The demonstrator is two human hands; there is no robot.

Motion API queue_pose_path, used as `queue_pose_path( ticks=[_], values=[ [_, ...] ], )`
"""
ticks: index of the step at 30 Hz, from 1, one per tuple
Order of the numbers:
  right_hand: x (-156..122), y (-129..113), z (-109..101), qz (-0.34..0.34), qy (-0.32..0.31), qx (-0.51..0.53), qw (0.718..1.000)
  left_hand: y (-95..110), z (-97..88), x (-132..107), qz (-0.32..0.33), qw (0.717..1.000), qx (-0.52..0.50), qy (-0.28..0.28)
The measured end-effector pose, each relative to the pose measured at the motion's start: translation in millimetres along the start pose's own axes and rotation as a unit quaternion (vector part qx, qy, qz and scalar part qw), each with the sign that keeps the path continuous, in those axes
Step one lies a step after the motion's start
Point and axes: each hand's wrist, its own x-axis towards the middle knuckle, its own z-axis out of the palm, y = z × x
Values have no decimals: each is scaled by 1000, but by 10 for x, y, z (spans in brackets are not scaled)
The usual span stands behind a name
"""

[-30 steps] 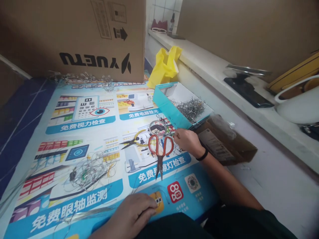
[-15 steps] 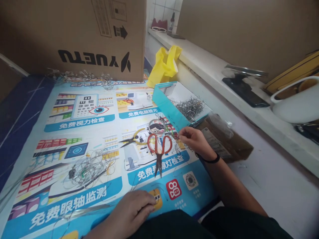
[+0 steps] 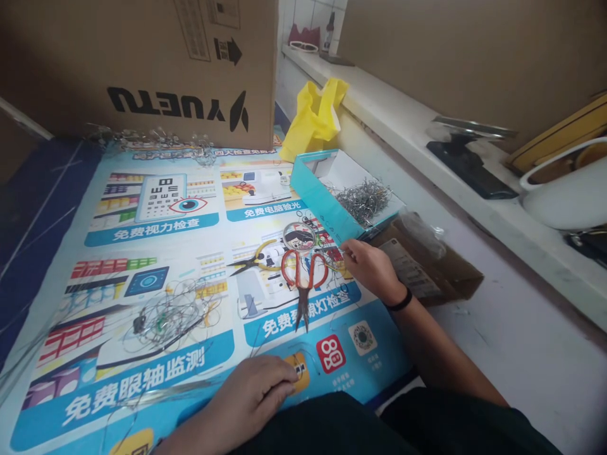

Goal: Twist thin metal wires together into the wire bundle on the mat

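Note:
My left hand [image 3: 258, 388] rests at the near edge of the printed sheet, thumb and fingers closed together; a thin wire curves beside its fingertips, and what they hold is hidden. My right hand [image 3: 372, 268] is pinched shut in front of the blue box [image 3: 320, 193], close to small wire pieces; anything between its fingertips is too small to make out. Scissors with red handles [image 3: 303, 278] lie left of it, blades pointing towards me. Yellow-handled pliers [image 3: 258, 256] and a round clear container [image 3: 300, 236] lie beside the scissors. The blue box holds tangled short wires [image 3: 365, 201].
A tangle of thin wire [image 3: 173, 319] lies on the left of the sheet. Behind stands a large cardboard box [image 3: 190, 57] with more wire pieces along its base. A yellow bag [image 3: 310, 123], a brown carton [image 3: 427, 265] and a white ledge [image 3: 403, 120] border the right.
My right hand has shifted very slightly right, still pinched near the blue box. The left hand stays in nearly the same place. The view has tilted a little.

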Motion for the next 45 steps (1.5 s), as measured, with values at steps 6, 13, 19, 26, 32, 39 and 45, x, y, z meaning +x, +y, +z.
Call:
queue_pose_path(
  ticks=[6, 13, 19, 26, 32, 39, 45],
  values=[
    [-152, -2, -113, -53, -11, -72, 996, -22, 16, 0, -6, 1000, 0, -6],
    [-238, 11, -37, -98, -81, -117, 985, -21, 32, -16, -3, 1000, 5, 2],
    [-155, 92, 22, -82, -58, -31, 994, -48, 55, -11, 21, 999, 19, 16],
    [-160, 169, -521, 1, -22, 300, 954, -38, 59, -3, 73, 995, 45, 48],
    [-336, 84, -669, 51, -24, 457, 888, -31, 64, -21, 99, 992, 73, 40],
    [-672, -447, -289, 18, -165, 471, 866, 15, 136, -44, 89, 992, 77, 48],
    [-619, -917, 52, 3, -264, 513, 817, 181, 67, -66, 24, 1000, 19, 0]
  ],
)
